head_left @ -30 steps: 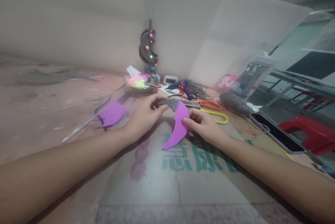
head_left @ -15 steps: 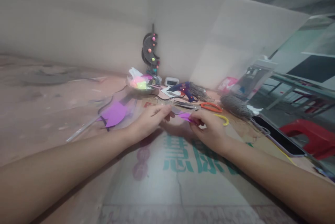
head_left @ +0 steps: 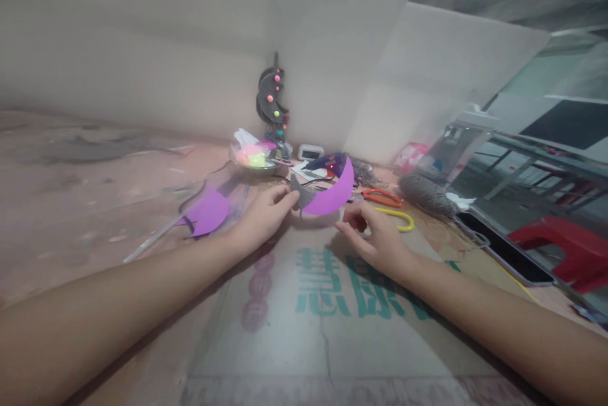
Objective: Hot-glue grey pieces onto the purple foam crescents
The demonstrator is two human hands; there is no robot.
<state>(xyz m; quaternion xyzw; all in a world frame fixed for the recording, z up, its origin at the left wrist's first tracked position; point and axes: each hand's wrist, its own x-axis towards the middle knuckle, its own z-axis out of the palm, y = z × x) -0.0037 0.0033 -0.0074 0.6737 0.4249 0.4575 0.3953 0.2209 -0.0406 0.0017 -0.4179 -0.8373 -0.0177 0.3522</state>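
1. One purple crescent (head_left: 332,196) is in our hands' midst, raised above the cardboard (head_left: 247,361); we take it as the centre of our clock, with twelve o'clock towards the wall.
2. Our left hand (head_left: 266,213), between eight and nine o'clock, pinches the crescent's grey end between thumb and fingers.
3. Our right hand (head_left: 376,238), at four o'clock, sits just apart from the crescent, fingers loosely curled; the view is blurred there, so we cannot tell whether they pinch a strand.
4. As for progress, grey covers only the end by our left hand; the longer stretch, sweeping up to the tip at one o'clock, is bare purple. We judge the covering to be in its early part, with most of the length left.
5. At nine o'clock, beyond our left hand, more purple pieces (head_left: 211,211) lie with no grey covering that we can make out.
6. A grey yarn ball (head_left: 425,194) rests at three o'clock, past the scissors (head_left: 382,196).
7. The glue gun (head_left: 313,164) lies at twelve; a dark beaded ornament (head_left: 270,105) stands at eleven.
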